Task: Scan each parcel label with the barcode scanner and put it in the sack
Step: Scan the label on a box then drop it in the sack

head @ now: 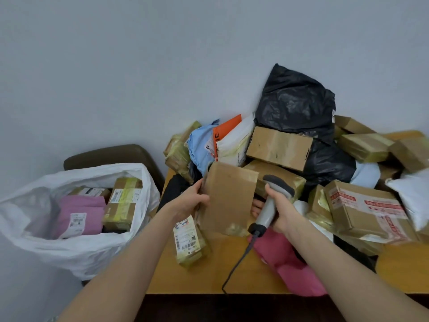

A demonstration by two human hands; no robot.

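Scanning step: left hand [193,201] grips the brown parcel [228,201] by its edge, upright above the table [209,275]; right hand [282,210] is wrapped round the barcode scanner [267,211] just beside it; no label shows, so the parcel likely needs turning before scanning; the white sack [76,249] waits at left.
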